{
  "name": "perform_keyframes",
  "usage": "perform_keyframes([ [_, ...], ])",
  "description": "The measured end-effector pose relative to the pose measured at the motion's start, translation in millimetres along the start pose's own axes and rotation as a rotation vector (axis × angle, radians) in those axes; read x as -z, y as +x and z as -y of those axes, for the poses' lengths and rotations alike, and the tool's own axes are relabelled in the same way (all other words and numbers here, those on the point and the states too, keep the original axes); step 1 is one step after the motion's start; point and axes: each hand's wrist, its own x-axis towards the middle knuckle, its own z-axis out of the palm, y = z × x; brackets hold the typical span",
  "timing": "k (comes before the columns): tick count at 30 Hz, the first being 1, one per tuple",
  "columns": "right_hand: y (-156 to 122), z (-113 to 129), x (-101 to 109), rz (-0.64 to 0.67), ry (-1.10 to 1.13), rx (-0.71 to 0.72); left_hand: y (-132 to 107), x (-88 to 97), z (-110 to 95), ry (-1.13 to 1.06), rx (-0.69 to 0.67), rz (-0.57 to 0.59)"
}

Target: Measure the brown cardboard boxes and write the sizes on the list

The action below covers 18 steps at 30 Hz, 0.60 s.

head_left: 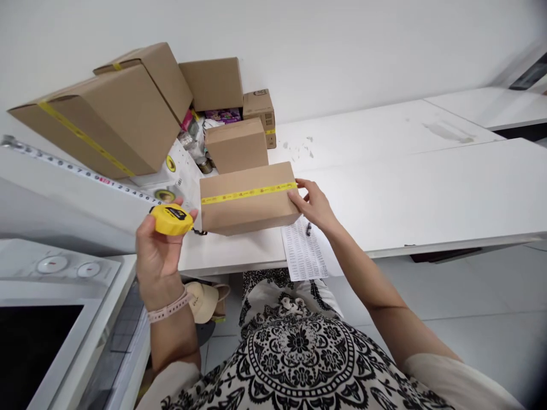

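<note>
My left hand (160, 245) is closed around a yellow tape measure (173, 219), held up left of the front cardboard box. Its metal blade (81, 169) sticks out to the upper left, numbers showing, the end hook free in the air. A closed cardboard box (248, 208) with a strip of yellow printed tape along it is at the table's front edge. My right hand (314, 205) grips this box at its right end, thumb on the near face and fingers at the far side. Below that hand lies a printed sheet (305, 250) with a small dark item (308, 229) on it.
Large taped boxes (123, 119) are stacked at the back left. Behind the front box stand a smaller box (237, 145), an open carton (213, 85) with packaged goods, and another box (258, 108). A white appliance (55, 279) is at the lower left. The white table (405, 188) extends right.
</note>
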Motion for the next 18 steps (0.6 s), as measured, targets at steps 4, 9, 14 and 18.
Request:
perform_keyframes([
  [4, 30.8, 1.2, -7.9, 0.005, -0.088, 0.003, -31.7, -13.4, -2.1, 0.067, 0.299, 0.170],
  [9, 55.3, 9.0, -5.3, -0.074, -0.066, 0.220, -51.8, -34.5, 27.6, 0.066, 0.709, 0.400],
  [14, 87.5, 32.9, -8.9, 0.018, 0.005, 0.400, -35.8, -59.2, 48.5, -0.012, 0.819, 0.428],
  [18, 120.0, 45.6, -25.6, 0.190, 0.086, 0.453, -17.9, -73.2, 57.0, 0.001, 0.883, 0.395],
])
